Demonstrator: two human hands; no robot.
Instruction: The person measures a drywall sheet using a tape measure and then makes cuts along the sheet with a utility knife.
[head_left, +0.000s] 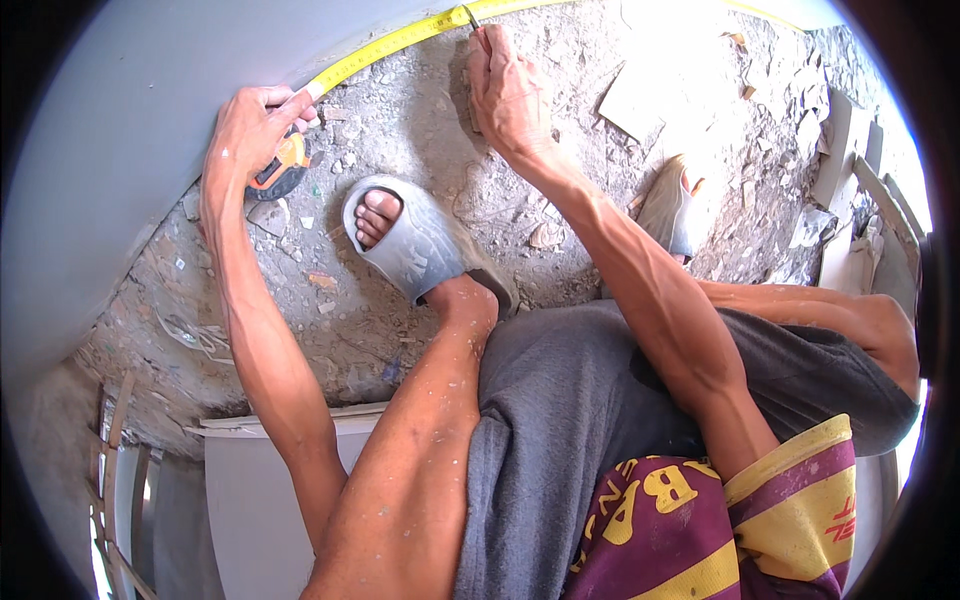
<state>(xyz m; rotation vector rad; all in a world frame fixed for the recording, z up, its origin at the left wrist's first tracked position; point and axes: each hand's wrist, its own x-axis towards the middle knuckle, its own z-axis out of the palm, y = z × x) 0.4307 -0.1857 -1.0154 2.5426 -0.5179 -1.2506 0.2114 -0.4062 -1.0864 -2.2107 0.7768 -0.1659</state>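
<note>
My left hand (245,135) is closed around a tape measure (288,163) with an orange and black case. Its thumb presses on the yellow tape blade (395,43), which runs out to the right along the foot of a smooth pale grey-blue panel (150,120). Between the fingers of my right hand (514,105) is a thin dark marking tool (473,19), perhaps a pencil. The tool's tip touches the blade near the top edge of the view. Most of its length is hidden by the fingers.
Rubble and dust cover the ground (420,150), with a flat pale tile piece (630,105) by my right hand. My sandalled feet (415,235) stand below the tape. Broken boards (850,170) lie at the right. A white panel (260,500) is at lower left, near wooden sticks (115,420).
</note>
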